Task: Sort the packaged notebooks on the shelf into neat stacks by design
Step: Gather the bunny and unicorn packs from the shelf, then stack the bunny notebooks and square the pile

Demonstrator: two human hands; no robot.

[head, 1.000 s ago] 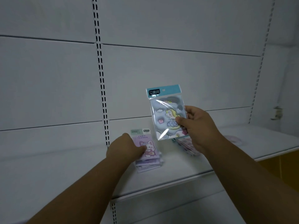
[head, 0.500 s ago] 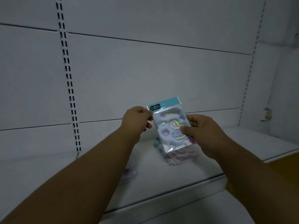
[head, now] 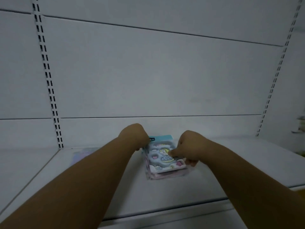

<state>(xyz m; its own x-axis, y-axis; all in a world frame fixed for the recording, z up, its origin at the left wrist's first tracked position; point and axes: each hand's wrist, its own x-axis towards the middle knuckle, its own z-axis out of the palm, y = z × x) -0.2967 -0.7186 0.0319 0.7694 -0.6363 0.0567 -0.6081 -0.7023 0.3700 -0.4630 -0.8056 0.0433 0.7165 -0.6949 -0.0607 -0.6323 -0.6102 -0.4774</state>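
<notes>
A packaged notebook with a blue unicorn-and-cloud cover and a teal header [head: 160, 155] lies on top of a small stack of like packets [head: 166, 175] on the white shelf [head: 165, 200]. My left hand [head: 133, 135] grips the packet's upper left corner. My right hand [head: 188, 147] pinches its right edge, thumb on the cover. A second stack with purple covers [head: 82, 155] lies to the left, mostly hidden behind my left forearm and blurred.
White back panels rise behind the shelf, with slotted uprights at left [head: 47, 80] and right [head: 275, 75]. The shelf's front lip [head: 165, 214] runs below my arms. Something small and blurred sits at the far right edge [head: 300, 126].
The unicorn packet came down from mid-air onto the right stack. My left hand left the purple stack and took the packet's corner. The camera shifted right and tilted.
</notes>
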